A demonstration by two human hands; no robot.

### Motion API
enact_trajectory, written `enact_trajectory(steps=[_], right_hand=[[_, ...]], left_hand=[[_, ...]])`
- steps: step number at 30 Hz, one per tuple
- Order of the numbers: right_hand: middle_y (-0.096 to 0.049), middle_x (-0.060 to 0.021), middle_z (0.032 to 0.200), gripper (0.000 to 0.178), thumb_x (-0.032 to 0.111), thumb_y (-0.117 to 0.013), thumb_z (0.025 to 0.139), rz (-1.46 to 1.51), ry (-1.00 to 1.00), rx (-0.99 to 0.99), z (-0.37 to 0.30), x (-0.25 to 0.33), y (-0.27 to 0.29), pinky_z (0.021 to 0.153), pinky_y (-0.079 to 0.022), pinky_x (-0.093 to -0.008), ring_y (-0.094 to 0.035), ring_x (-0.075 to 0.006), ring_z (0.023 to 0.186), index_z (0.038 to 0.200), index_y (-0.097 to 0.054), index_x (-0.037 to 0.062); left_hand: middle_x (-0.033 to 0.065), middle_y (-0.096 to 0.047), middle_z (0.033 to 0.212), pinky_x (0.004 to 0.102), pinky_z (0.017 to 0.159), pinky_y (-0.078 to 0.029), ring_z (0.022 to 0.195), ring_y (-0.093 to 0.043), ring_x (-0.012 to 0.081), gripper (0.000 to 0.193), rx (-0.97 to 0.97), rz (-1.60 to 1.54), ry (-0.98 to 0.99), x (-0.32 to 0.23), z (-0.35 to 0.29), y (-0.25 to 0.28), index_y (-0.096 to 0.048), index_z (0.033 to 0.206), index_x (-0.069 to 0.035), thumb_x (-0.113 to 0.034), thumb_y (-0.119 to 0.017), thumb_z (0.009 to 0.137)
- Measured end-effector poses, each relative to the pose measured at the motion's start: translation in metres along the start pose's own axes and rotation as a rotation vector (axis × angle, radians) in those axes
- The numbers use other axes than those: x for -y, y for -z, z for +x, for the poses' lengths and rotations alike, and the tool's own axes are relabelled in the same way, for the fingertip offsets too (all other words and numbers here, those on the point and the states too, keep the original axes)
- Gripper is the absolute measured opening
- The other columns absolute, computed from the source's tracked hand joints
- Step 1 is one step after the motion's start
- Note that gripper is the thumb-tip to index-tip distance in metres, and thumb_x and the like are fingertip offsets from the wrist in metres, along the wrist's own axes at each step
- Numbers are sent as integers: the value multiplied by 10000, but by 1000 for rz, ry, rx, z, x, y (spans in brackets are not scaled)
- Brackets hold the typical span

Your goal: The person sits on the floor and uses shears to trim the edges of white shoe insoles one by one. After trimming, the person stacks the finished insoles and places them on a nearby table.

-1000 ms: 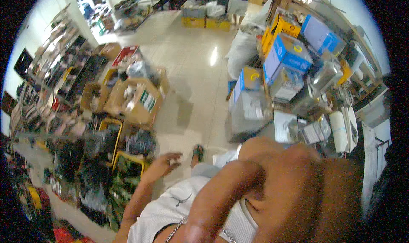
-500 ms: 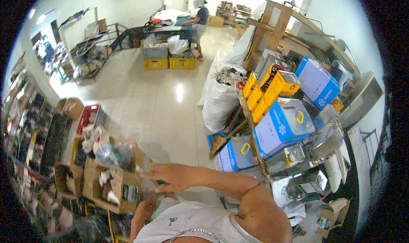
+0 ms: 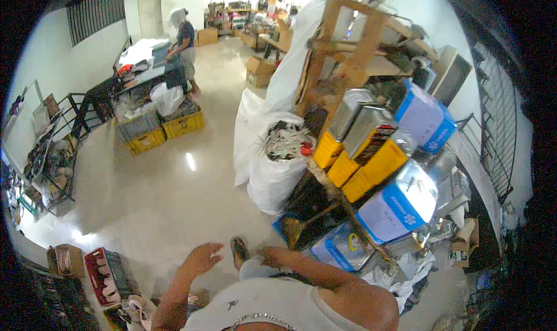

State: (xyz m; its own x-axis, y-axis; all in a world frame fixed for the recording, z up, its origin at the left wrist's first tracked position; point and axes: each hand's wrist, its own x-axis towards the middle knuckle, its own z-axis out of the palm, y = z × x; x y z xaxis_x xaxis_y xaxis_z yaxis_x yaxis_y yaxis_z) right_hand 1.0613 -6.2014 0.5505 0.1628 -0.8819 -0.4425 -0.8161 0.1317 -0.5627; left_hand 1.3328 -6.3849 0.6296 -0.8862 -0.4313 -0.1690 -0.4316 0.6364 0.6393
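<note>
My left hand (image 3: 202,258) hangs in front of my body over the floor. Its fingers are slightly spread, with nothing between them. My right arm bends across my waist, and my right hand (image 3: 271,258) sits low by my thigh. Blur smears those fingers, so I cannot tell whether they hold anything. Between the two hands, one foot in a dark sandal (image 3: 238,251) shows on the floor. Closest to my right arm stands a blue and white square can (image 3: 342,247) with a yellow ring handle.
On the right, a wooden rack (image 3: 332,186) bears several metal cans, beside a stuffed white sack (image 3: 272,180). Low on the left are a red crate (image 3: 101,276) and a cardboard box (image 3: 66,260). Farther off, a person (image 3: 184,46) stands at a table near yellow crates (image 3: 183,123).
My view has swung right, away from the cardboard boxes at lower left. My right hand has moved from beside those boxes to near my thigh. My left hand has come into clearer view.
</note>
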Motion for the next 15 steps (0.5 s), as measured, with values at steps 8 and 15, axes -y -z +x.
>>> enact_trajectory(steps=[8, 15], right_hand=[[-627, -224, 1197, 497, 301, -607, 923, 35, -21, 121, 359, -44, 258, 933, -471, -513, -600, -401, 1099, 1360, -515, 82], [-588, -222, 1240, 559, 314, -615, 919, -152, 138, -148, 650, -40, 502, 954, -471, -482, -566, -390, 1156, 1393, -455, 65]], left_hand=[[162, -659, 1204, 390, 979, -479, 1122, -627, 292, 396, 28, -289, -95, 173, 307, 192, -604, 1254, -38, -238, -639, 914], [142, -676, 1143, 349, 906, -512, 998, -663, 225, 339, -170, -445, 278, 359, 446, 391, -621, 1211, -25, -143, -657, 894]])
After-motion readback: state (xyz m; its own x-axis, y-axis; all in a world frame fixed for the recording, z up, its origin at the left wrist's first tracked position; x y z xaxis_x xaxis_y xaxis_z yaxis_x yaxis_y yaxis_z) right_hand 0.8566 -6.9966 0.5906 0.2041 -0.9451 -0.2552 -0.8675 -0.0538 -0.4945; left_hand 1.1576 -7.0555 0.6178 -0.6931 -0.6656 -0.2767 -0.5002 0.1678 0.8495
